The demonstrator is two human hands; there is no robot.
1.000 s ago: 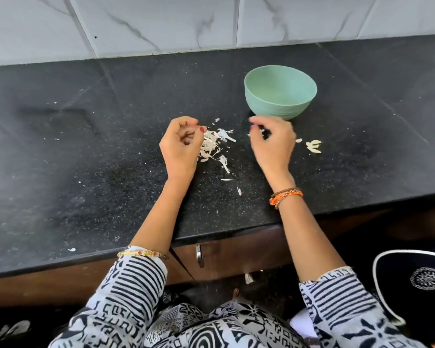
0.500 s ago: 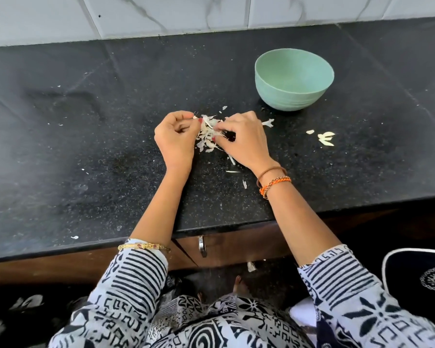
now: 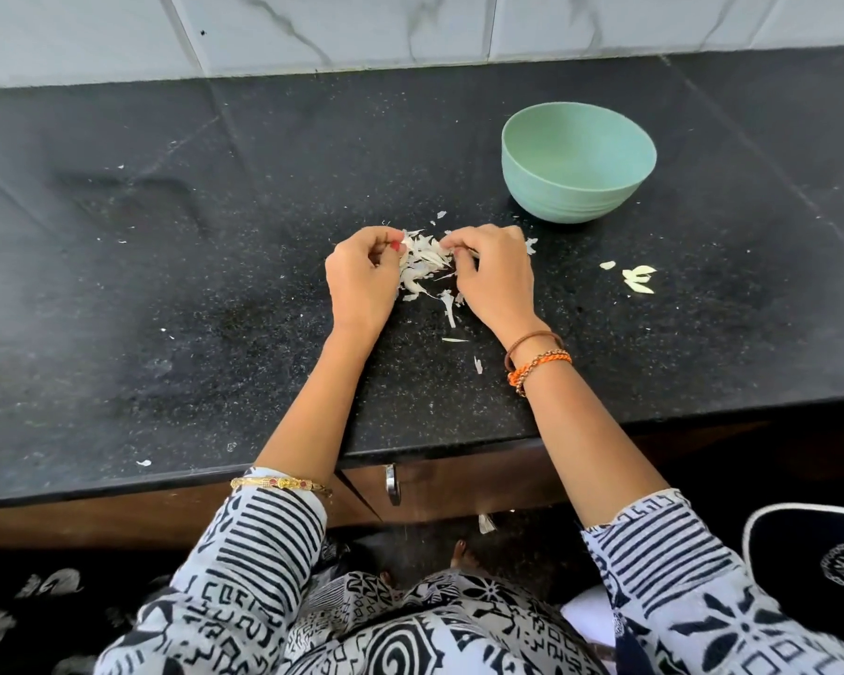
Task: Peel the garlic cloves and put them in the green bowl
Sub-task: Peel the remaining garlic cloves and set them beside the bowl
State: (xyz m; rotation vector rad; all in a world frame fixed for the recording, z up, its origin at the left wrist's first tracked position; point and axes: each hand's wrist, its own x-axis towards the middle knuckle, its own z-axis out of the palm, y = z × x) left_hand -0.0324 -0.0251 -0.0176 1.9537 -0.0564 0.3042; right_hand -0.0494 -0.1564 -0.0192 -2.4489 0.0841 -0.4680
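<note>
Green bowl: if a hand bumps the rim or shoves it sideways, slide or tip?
The green bowl looks like thin plastic, so probably light. On the smooth black counter it would likely slide. Its base looks narrower than its rim, so a rim bump might rock it.

both arms reach out over the front edge of the table. the left hand and right hand sit close together, fingers curled, fingertips almost meeting.

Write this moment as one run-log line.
left hand: fingers curled, contents hidden | right hand: fingers curled at the peels | green bowl: upright, beyond right hand | step: peeling
</note>
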